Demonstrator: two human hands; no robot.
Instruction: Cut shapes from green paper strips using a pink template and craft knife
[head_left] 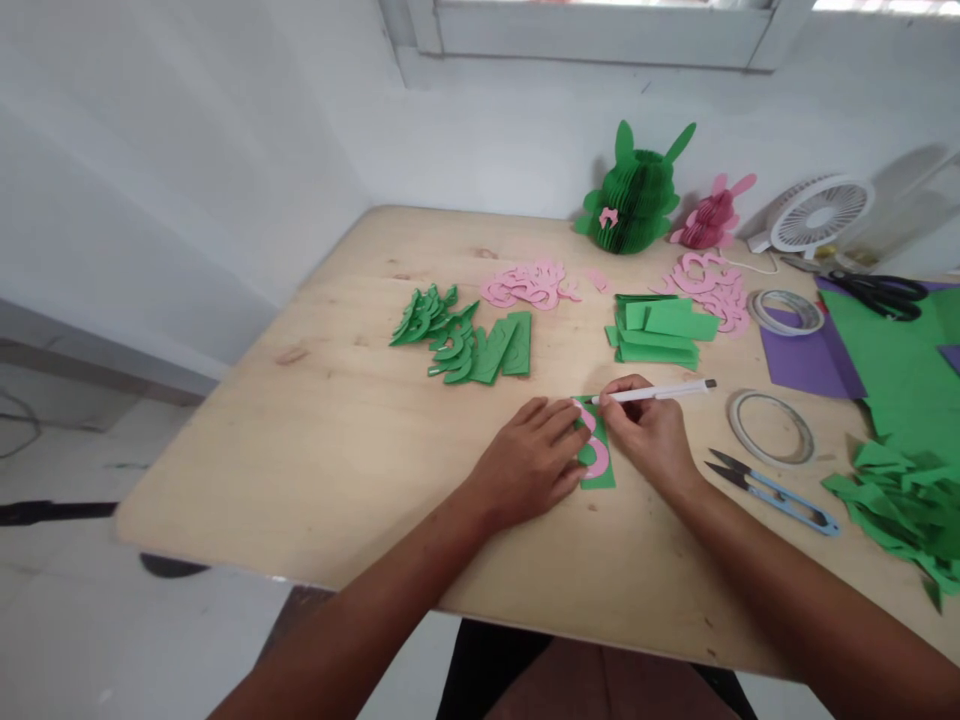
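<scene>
My left hand (531, 458) lies spread on the table, its fingertips pressing a curved pink paper cutout (598, 459) onto a green paper strip (600, 482). In my right hand (651, 425) is a white pen (664, 391), pinched near its tip, which is at the upper part of the strip beside the cutout. Part of the cutout is hidden under my left fingers. Beyond my hands are a stack of green paper strips (660, 345), and to the left, folded green strips (501, 348) with cut green pieces (427, 315).
Thread snips (780, 495) and a tape roll (772, 428) lie right of my right hand. Further right are green scraps (907, 510), purple paper (806, 360) and black scissors (881, 292). Pink cutouts (529, 284), a green paper figure (634, 200), a pink figure (712, 215) and a fan (821, 215) stand behind.
</scene>
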